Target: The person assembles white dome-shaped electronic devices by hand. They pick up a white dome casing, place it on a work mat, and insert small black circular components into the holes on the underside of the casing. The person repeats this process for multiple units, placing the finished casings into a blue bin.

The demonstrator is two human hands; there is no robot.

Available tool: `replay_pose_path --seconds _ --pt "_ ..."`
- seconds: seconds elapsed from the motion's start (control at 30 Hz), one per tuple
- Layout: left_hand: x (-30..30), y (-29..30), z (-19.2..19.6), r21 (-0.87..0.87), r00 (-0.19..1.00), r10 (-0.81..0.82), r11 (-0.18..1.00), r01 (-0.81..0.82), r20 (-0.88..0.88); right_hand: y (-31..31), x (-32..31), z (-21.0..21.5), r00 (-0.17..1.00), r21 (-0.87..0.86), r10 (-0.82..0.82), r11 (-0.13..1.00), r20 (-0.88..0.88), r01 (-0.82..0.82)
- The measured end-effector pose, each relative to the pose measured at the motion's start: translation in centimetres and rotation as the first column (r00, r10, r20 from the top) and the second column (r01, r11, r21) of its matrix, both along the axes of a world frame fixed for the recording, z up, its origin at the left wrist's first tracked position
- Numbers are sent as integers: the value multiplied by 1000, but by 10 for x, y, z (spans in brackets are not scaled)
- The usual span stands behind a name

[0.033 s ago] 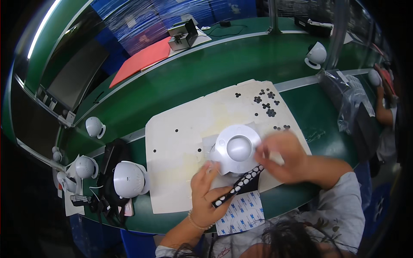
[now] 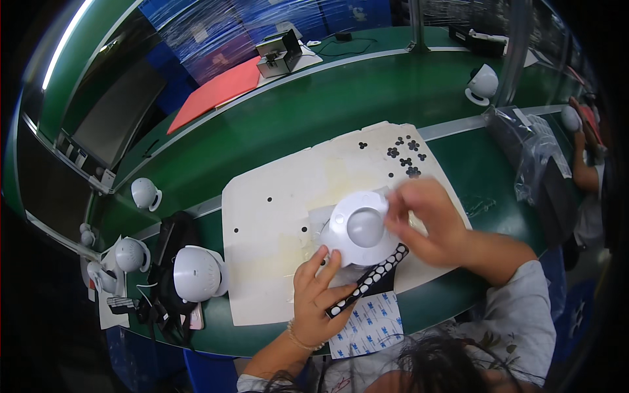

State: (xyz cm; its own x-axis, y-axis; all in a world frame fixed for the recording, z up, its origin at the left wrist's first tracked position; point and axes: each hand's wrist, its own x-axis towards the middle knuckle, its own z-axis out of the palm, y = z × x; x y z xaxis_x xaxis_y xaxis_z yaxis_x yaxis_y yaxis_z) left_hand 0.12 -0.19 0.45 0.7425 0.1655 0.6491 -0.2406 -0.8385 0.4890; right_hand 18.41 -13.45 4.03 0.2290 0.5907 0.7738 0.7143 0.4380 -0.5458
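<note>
A white round plastic part (image 2: 346, 243) with a wide ring and a shallow round middle lies on the pale cardboard sheet. My left hand (image 2: 313, 291) grips a black strip with white round dots (image 2: 368, 281) between thumb and fingers. Two of its fingertips rest against the white part's lower left rim. At the right rim is my right hand (image 2: 429, 219), its fingers bent and drawn together. Motion blurs them, and anything small between them cannot be made out. Below the strip lies a white sheet with blue print (image 2: 367, 325).
Black round pads (image 2: 393, 152) lie scattered on the cardboard sheet (image 2: 262, 275). White dome-shaped devices (image 2: 196, 274) stand at the left; another (image 2: 481, 85) is at the back right. Clear plastic bags (image 2: 534, 157) lie at right. A co-worker's arm (image 2: 582, 164) shows at the far right.
My right hand has shifted up along the ring's right rim. The white part has tilted or turned slightly, and the strip's upper end has moved a little up and right.
</note>
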Motion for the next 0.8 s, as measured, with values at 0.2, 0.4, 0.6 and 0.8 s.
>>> replay_pose_path --seconds 0.2,0.4,0.6,0.8 --pt "-10 5 2 157 990 5 987 18 -142 24 15 8 890 -166 123 962 -440 -215" --pt "-13 6 2 149 981 -26 987 56 -194 23 15 8 919 -240 92 951 -384 -196" --pt "-11 4 3 132 980 -35 989 61 -194 18 11 8 998 -286 -51 957 -23 43" --pt "-12 4 5 132 976 -21 990 51 -218 18 15 18 829 -114 -190 950 526 291"
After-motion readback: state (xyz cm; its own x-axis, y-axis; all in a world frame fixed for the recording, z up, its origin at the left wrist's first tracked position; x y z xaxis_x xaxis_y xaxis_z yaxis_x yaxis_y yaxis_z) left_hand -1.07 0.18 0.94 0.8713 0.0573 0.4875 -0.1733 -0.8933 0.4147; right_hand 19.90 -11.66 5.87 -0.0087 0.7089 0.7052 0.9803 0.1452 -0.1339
